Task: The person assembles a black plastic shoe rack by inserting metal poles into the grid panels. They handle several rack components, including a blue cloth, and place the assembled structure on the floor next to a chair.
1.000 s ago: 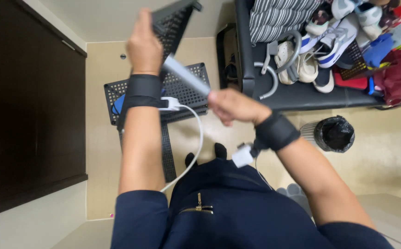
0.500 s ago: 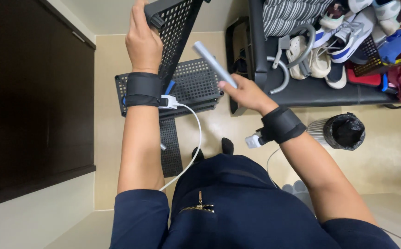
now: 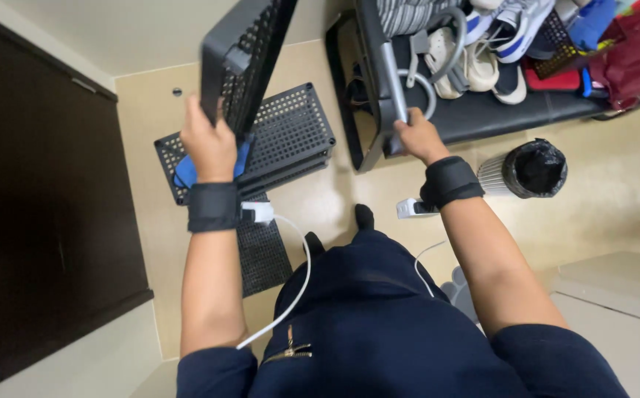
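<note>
Black perforated plastic shelf panel held upright, gripped at its lower edge by clenched left hand, stacked black perforated panels on floor beneath, right hand closed around grey, seemingly metal tube.

Left hand grips a perforated panel, matt black plastic by the look. Right hand holds a smooth pale grey tube, satin, prob. metal. Stacked panels on floor: same matt black grid. Wrist bands: matt black cloth. Floor: smooth beige, slight sheen. Cabinet: dark wood-look, matt. Bin: glossy black liner.
</note>
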